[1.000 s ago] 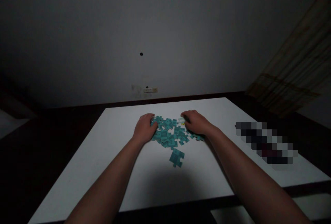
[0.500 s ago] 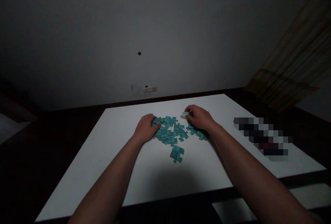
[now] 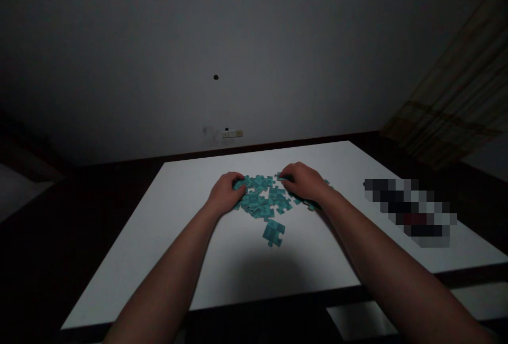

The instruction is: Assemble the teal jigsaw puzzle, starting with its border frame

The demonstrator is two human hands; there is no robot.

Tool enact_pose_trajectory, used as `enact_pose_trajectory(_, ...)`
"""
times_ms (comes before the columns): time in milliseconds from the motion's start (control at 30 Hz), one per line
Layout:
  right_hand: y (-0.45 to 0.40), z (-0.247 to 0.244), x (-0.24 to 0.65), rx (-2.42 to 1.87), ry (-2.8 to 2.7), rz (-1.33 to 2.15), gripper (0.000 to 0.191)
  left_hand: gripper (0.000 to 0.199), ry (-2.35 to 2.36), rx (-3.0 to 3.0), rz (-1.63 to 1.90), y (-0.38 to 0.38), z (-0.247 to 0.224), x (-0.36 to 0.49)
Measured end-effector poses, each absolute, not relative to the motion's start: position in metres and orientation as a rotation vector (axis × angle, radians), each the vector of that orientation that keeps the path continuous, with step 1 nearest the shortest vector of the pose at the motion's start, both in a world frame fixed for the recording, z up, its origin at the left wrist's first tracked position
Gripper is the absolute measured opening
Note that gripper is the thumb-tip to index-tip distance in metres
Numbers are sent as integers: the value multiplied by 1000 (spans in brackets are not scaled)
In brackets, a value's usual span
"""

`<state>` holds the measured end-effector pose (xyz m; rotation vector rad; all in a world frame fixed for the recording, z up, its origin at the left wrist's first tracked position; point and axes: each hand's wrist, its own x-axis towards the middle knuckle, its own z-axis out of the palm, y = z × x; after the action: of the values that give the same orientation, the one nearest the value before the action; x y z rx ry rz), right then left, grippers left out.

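Note:
A loose heap of teal jigsaw puzzle pieces (image 3: 262, 198) lies in the middle of the white table (image 3: 130, 238). My left hand (image 3: 225, 192) rests on the heap's left edge, fingers curled over the pieces. My right hand (image 3: 304, 182) lies across the heap's right part and hides the pieces beneath it. A dark piece shows at its fingertips, but I cannot tell whether it is held. One separate puzzle piece (image 3: 273, 233) lies just in front of the heap, touching neither hand.
A pixelated, obscured object (image 3: 410, 211) lies on the table's right side. A grey wall with a small wall plate (image 3: 232, 134) stands behind the table. A woven blind (image 3: 448, 106) hangs at the upper right. Dark floor surrounds the table.
My right hand has moved down onto the heap, and the pale piece at its fingertips no longer shows. The left hand has barely moved.

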<state>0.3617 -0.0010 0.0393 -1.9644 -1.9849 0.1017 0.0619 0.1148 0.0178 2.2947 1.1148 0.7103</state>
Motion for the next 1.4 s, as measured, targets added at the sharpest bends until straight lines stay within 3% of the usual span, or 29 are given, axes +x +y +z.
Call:
enact_pose_trajectory(500, -2, 40, 365, -1986, -2053, 133, 33, 34, 941, 2327, 757, 114, 18, 61)
enact_pose_trajectory(633, -2, 39, 365, -2014, -2061, 131, 36, 57, 788, 2386, 685, 106, 23, 61)
enact_pose_trajectory(800, -3, 43, 361, -2050, -2042, 122, 31, 111, 707, 2509, 360, 93, 26, 58)
enact_pose_trajectory(900, -3, 45, 360, -2058, -2013, 113, 29, 123, 708, 2576, 271, 90, 25, 58)
enact_pose_trajectory(1167, -2, 41, 362, -2000, -2033, 126, 30, 80, 614, 2536, 404, 92, 28, 57)
enact_pose_trajectory(1300, -2, 40, 362, -1993, -2061, 114, 30, 47, 621, 2332, 518, 92, 33, 58)
enact_pose_trajectory(1400, -2, 41, 363, -2003, -2073, 116, 31, 49, 671, 1998, 614, 96, 33, 61)
